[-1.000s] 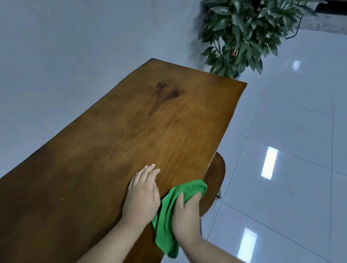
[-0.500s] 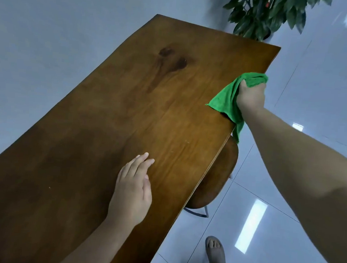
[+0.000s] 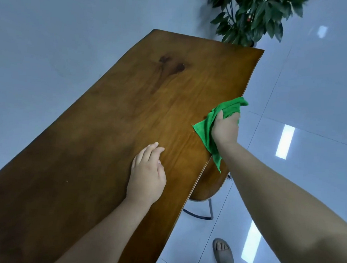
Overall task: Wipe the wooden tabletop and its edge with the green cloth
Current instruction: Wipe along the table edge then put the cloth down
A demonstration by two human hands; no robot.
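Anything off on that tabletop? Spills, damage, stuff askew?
Only a dark blotch toward the far end of the wooden tabletop; it looks like a knot in the grain, though a stain can't be ruled out. No spill or damage shows.

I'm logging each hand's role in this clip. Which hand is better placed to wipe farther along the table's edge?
The right hand. It grips the green cloth draped over the tabletop's right edge. The left hand lies flat on the wood, empty, seemingly bracing.
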